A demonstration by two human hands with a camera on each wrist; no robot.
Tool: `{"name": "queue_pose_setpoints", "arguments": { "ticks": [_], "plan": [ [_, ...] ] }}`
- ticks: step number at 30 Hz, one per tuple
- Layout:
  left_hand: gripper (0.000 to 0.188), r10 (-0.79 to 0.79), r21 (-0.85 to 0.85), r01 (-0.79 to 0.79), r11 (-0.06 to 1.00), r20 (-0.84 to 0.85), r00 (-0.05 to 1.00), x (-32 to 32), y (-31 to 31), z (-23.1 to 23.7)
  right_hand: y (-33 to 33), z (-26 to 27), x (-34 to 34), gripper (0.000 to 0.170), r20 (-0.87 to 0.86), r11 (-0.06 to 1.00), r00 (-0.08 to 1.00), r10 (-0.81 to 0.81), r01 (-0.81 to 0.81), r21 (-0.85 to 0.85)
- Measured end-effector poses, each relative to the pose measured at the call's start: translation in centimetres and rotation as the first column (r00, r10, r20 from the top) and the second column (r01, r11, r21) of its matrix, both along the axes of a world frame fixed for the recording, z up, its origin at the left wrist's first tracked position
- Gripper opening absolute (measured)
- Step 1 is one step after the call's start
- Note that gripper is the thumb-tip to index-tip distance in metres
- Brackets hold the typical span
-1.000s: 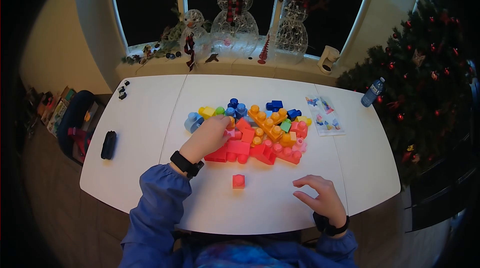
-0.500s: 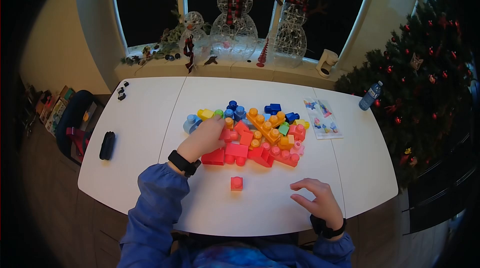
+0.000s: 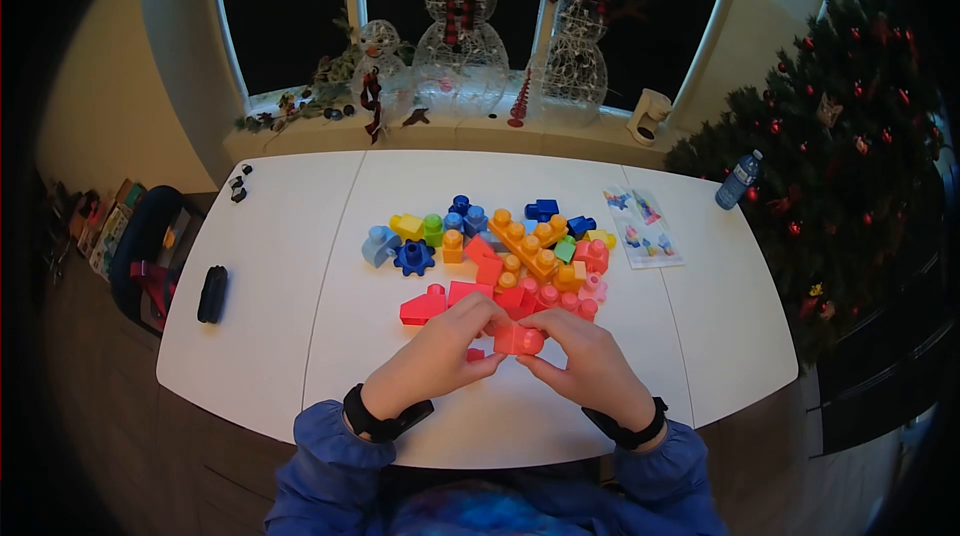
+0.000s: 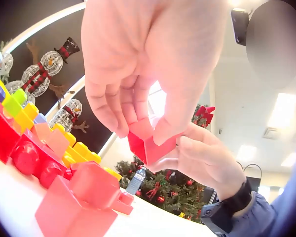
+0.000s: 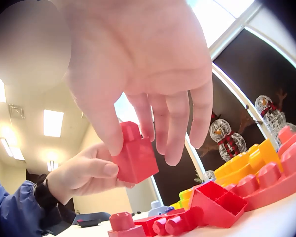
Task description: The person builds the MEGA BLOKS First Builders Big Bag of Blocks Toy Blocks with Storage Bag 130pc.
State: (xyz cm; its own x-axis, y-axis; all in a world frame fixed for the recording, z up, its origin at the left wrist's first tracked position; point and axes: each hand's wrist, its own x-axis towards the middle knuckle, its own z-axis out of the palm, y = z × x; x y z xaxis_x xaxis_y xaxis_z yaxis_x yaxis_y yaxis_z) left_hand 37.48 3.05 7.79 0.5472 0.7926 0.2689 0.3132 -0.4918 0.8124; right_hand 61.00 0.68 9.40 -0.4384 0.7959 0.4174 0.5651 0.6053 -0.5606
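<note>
Both hands hold one red block (image 3: 517,340) above the near side of the pile. The left hand (image 3: 432,354) pinches its left end between thumb and fingers; the right hand (image 3: 590,364) has thumb and fingertips on its studded end. In the left wrist view the block (image 4: 149,145) shows a hollow underside. The right wrist view shows its stud upward, with the block (image 5: 137,160) between the two hands. A small red block (image 3: 475,355) lies on the table, partly hidden by the left hand.
A pile with orange blocks (image 3: 527,252), blue, yellow, green and pink pieces spreads beyond the hands. A picture sheet (image 3: 643,228) and a bottle (image 3: 739,180) are at the right, a black case (image 3: 212,294) at the left of the white table (image 3: 265,356).
The left hand has left the pile and come nearer with a red block; the right hand has moved left and taken hold of it too. A dark blue gear-shaped piece is uncovered.
</note>
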Motion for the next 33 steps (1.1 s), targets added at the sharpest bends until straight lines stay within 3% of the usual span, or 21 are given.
{"name": "queue_pose_setpoints", "arguments": {
  "ticks": [4, 7, 10, 16, 22, 28, 33],
  "plan": [
    [0.044, 0.022, 0.046, -0.018, 0.999, -0.089, 0.996, -1.0, -0.2, -0.1, 0.4, -0.6, 0.1, 0.037, 0.090, 0.995, 0.995, -0.054, 0.060, -0.074],
    [0.044, 0.076, 0.158, -0.036, 0.987, -0.255, 0.964, -2.3, -0.1, -1.9, 1.1, -1.9, 0.6, 0.033, 0.251, 0.998, 0.967, -0.032, 0.044, -0.045],
    [0.043, -0.003, 0.094, 0.036, 0.995, -0.332, 0.943, -2.8, 0.2, -2.8, 1.5, -2.9, -0.2, 0.030, 0.360, 0.992, 0.932, 0.040, 0.007, -0.128],
    [0.027, 0.031, 0.145, 0.014, 0.989, -0.306, 0.951, -2.3, 0.4, -3.5, 1.9, -4.5, -1.4, 0.027, 0.384, 0.992, 0.920, 0.079, -0.033, -0.125],
    [0.029, 0.022, 0.121, 0.019, 0.992, -0.328, 0.944, -2.5, 0.3, -3.5, 1.9, -4.7, -1.7, 0.028, 0.391, 0.984, 0.917, 0.080, -0.011, -0.175],
    [0.039, 0.060, 0.108, -0.033, 0.994, -0.258, 0.964, -2.4, 0.4, -1.7, 1.6, -4.1, -1.2, 0.040, 0.364, 0.987, 0.929, 0.063, -0.004, -0.160],
    [0.039, 0.220, 0.299, -0.148, 0.943, -0.225, 0.949, -1.5, 4.7, -1.0, 1.6, -3.3, 0.2, 0.043, 0.246, 0.994, 0.969, 0.010, 0.017, -0.107]
  ]
}}
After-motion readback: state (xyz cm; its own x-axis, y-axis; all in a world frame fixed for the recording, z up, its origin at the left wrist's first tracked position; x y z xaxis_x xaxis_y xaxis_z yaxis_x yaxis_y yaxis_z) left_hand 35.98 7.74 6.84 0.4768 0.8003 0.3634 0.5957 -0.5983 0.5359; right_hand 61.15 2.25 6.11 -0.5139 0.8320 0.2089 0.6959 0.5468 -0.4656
